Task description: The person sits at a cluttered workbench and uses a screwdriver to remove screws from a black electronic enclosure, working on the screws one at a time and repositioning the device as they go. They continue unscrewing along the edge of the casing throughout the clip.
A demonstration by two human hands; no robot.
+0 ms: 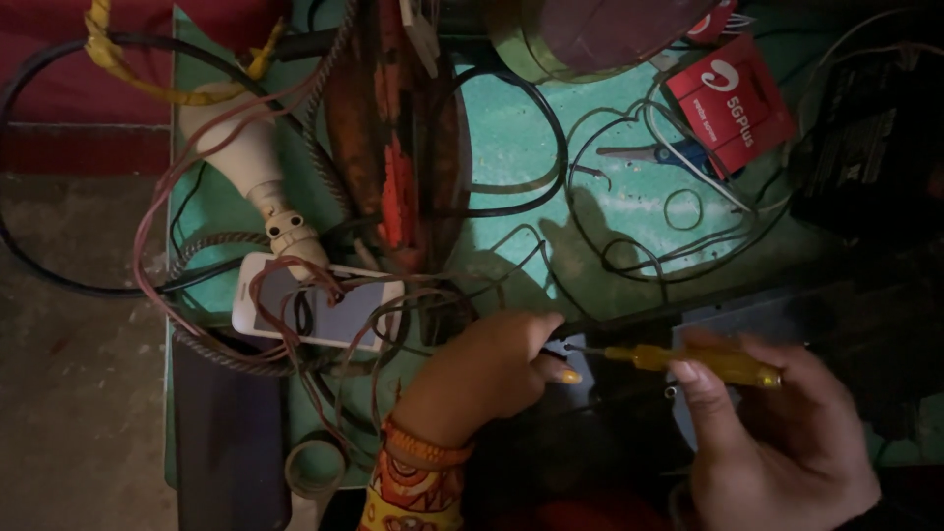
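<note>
My right hand (777, 433) grips a yellow-handled screwdriver (693, 362) held level, its thin metal tip pointing left toward my left hand. My left hand (487, 369), with a bangle and patterned cuff at the wrist, pinches something small and dark at its fingertips where the screwdriver tip meets it; the thing itself is too dark to make out. Both hands hover over a dark flat object (629, 393) at the front of a green-topped table (521, 147).
A white phone (324, 315) lies left under tangled wires (295, 285). A white bulb-shaped lamp (251, 157) lies above it. A red card box (733, 103), scissors (654, 154), black cable loops (536, 138), a tape roll (315, 467) and a dark box (865, 147) surround the work spot.
</note>
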